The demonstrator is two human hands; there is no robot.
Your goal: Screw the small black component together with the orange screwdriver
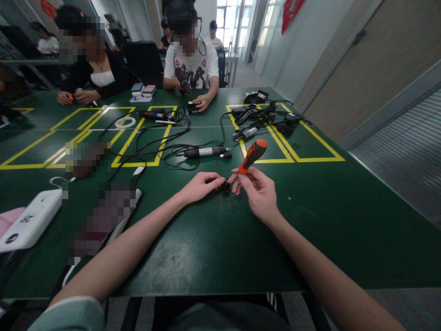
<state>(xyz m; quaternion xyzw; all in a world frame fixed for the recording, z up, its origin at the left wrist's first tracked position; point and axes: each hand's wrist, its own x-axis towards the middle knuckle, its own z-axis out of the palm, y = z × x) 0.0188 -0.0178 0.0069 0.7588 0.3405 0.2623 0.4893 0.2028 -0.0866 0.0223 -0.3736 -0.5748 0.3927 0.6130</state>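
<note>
From the head view, here we are at the green table [179, 239], and both hands meet over one small black part [225, 189]! It rests on the bare tabletop, straight ahead of the person, probably there because both hands reach it comfortably. The left hand [202, 187] comes in from the side, fingers together, thumb and fingertips pinching the part's edge, a hold that seems meant to steady it. And the right hand [260, 195]? Thumb and forefinger pinch the screwdriver [253, 157] low, just under its orange-and-grey handle, the other fingers curled below. The handle tilts up and away; that low grip likely gives fine control near the part. Whether the tip touches it, I cannot tell: fingers hide the shaft.

Just beyond lies a pen-shaped tool [206, 152], its cord looped beside it, perhaps set there to leave the working spot free. Farther right, a tangle of black cables [272, 117] sits across the yellow tape [319, 160]. And over on the far side, a co-worker [193, 64] grips a dark power tool [182, 79] above another small piece [195, 107]!
</note>
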